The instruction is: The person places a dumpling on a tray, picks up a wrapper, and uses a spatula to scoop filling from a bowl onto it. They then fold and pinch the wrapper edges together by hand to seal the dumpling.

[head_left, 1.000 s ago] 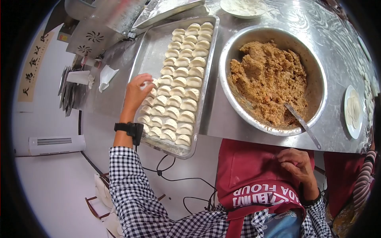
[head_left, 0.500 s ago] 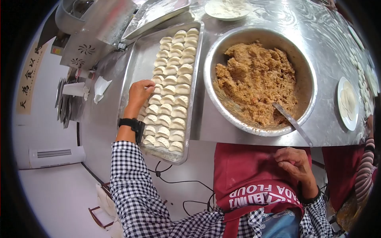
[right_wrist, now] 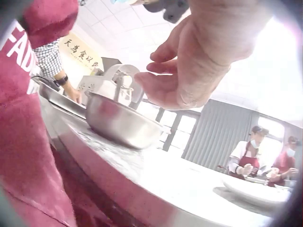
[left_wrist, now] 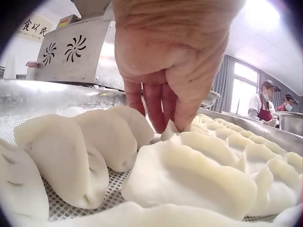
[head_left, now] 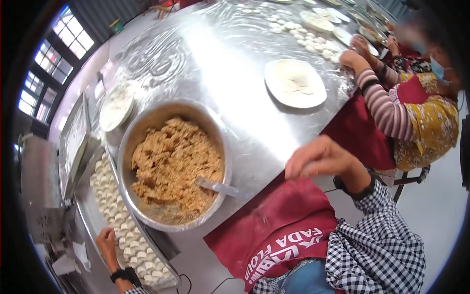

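Note:
At the dumpling tray (head_left: 90, 223), my left hand (head_left: 106, 241) reaches down among rows of pleated dumplings (head_left: 125, 225). The left wrist view shows the thumb and fingers of that hand (left_wrist: 175, 52) pointing down, pinching the raised tip of one dumpling (left_wrist: 171, 128); the rest of it is hidden behind nearer dumplings. My right hand (head_left: 320, 158) is raised in front of the apron (head_left: 284, 220), near the table edge. Its fingers (right_wrist: 165, 59) are loosely bent and hold nothing. To its left stands a steel bowl (head_left: 223, 147) of brown filling (head_left: 171, 161), with a metal spatula (head_left: 220, 187) leaning in it.
A white plate (head_left: 306, 102) carries round wrappers (head_left: 293, 76). Behind it, dough pieces (head_left: 320, 46) lie on the floured table (head_left: 245, 93). Another person (head_left: 391, 108) works at the right. A flour dish (head_left: 116, 110) and floured tray (head_left: 73, 142) stand left of the bowl.
The head view has swung right, bringing the wrapper plate and the neighbouring person in. My right hand has lifted from the apron. My left hand stays over the dumplings.

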The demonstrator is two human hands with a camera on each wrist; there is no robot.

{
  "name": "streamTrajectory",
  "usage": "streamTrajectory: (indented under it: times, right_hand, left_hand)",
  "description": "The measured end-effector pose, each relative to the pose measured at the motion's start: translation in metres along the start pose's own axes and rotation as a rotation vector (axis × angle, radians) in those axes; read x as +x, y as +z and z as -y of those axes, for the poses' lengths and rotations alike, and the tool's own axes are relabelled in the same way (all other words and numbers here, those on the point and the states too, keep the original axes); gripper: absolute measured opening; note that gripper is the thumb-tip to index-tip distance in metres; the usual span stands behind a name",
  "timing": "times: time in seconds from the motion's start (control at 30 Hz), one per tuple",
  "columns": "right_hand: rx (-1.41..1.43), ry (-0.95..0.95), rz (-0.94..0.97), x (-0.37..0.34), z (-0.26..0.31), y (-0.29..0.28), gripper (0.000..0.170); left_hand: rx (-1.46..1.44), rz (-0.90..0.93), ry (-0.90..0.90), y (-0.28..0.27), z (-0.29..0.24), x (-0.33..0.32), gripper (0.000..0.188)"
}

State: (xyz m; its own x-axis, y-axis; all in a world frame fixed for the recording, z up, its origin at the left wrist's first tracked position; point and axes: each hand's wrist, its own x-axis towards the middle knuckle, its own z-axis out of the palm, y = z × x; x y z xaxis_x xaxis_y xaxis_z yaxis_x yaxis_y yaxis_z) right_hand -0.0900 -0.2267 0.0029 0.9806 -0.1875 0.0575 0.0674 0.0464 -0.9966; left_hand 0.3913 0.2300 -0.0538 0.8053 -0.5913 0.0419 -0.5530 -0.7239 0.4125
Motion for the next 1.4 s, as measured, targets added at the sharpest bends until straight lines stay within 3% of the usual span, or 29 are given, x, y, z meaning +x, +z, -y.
streamTrajectory:
  times: [0.13, 0.2, 0.27, 0.37, 0.4, 0.43, 0.47, 0.5, 0.53, 0.6, 0.7, 0.8, 0.9, 0.97, 1.0, 1.07, 1.13, 1.23, 1.3, 1.33, 1.4]
  right_hand:
    - [-0.105, 0.123, -0.659, 0.010, -0.004, -0.066, 0.017]
    - [-0.384, 0.117, -0.782, 0.018, -0.018, -0.122, 0.019]
    - [-0.783, 0.087, -0.836, 0.030, -0.037, -0.168, 0.018]
    - [-0.777, -0.045, -0.807, 0.042, -0.080, -0.219, 0.021]
    - [-0.989, -0.140, -0.681, 0.050, -0.087, -0.227, 0.022]
    - [-1.190, -0.237, -0.550, 0.057, -0.091, -0.234, 0.023]
    - [-1.186, -0.238, -0.552, 0.061, -0.087, -0.236, 0.023]
    - [-1.189, -0.107, -0.447, 0.063, -0.079, -0.236, 0.023]
    - [-1.187, 0.023, -0.342, 0.064, -0.072, -0.236, 0.024]
    - [-1.238, -0.022, -0.359, 0.067, -0.063, -0.230, 0.028]
    - [-1.314, 0.058, -0.311, 0.071, -0.049, -0.230, 0.023]
    - [-1.329, 0.141, -0.288, 0.073, -0.045, -0.235, 0.010]
    - [-1.331, 0.102, -0.307, 0.067, -0.043, -0.237, 0.013]
    - [-1.314, -0.188, -0.444, 0.056, -0.031, -0.224, 0.015]
    - [-1.316, -0.185, -0.438, 0.053, -0.024, -0.214, 0.015]
    - [-0.676, -0.042, -0.604, 0.049, -0.011, -0.183, 0.022]
    - [-0.268, 0.003, -0.587, 0.049, -0.004, -0.149, 0.018]
    - [0.032, 0.026, -0.574, 0.053, -0.005, -0.106, 0.013]
    - [0.246, 0.038, -0.519, 0.059, -0.002, -0.079, 0.017]
    - [0.255, 0.046, -0.494, 0.061, 0.002, -0.066, 0.017]
    - [0.256, 0.008, -0.441, 0.068, 0.010, -0.039, 0.022]
  left_hand:
    - [-0.003, -0.050, 0.022, -0.008, -0.001, -0.007, 0.017]
    - [0.023, -0.090, 0.052, -0.021, -0.012, -0.010, 0.019]
    - [-0.295, -0.199, -0.186, -0.032, -0.038, -0.021, 0.024]
    - [-0.509, -0.293, -0.183, -0.037, -0.104, -0.053, 0.023]
    - [-0.589, -0.358, -0.172, -0.037, -0.140, -0.070, 0.020]
    - [-0.516, -0.277, -0.135, -0.042, -0.190, -0.091, 0.018]
    - [-0.442, -0.191, -0.107, -0.044, -0.230, -0.113, 0.017]
    - [-0.375, -0.202, -0.074, -0.041, -0.246, -0.125, 0.017]
    - [-0.390, -0.179, -0.088, -0.037, -0.256, -0.135, 0.016]
    - [-0.407, -0.161, -0.042, -0.027, -0.270, -0.149, 0.015]
    - [-0.547, -0.082, 0.015, -0.012, -0.285, -0.161, 0.015]
    - [-0.548, -0.004, 0.070, 0.000, -0.296, -0.160, 0.014]
    - [-0.646, 0.031, 0.035, 0.011, -0.310, -0.156, 0.014]
    - [-0.786, 0.048, 0.099, 0.019, -0.321, -0.154, 0.014]
    - [-0.789, 0.049, 0.093, 0.026, -0.328, -0.151, 0.014]
    - [-1.014, 0.176, 0.064, 0.038, -0.342, -0.147, 0.014]
    - [-1.238, 0.277, 0.118, 0.064, -0.348, -0.140, 0.018]
    - [-1.333, 0.306, 0.035, 0.076, -0.376, -0.135, 0.019]
    - [-1.568, 0.516, -0.060, 0.077, -0.388, -0.128, 0.028]
    - [-1.566, 0.490, -0.077, 0.077, -0.394, -0.125, 0.028]
    - [-1.669, 0.614, -0.218, 0.075, -0.402, -0.120, 0.042]
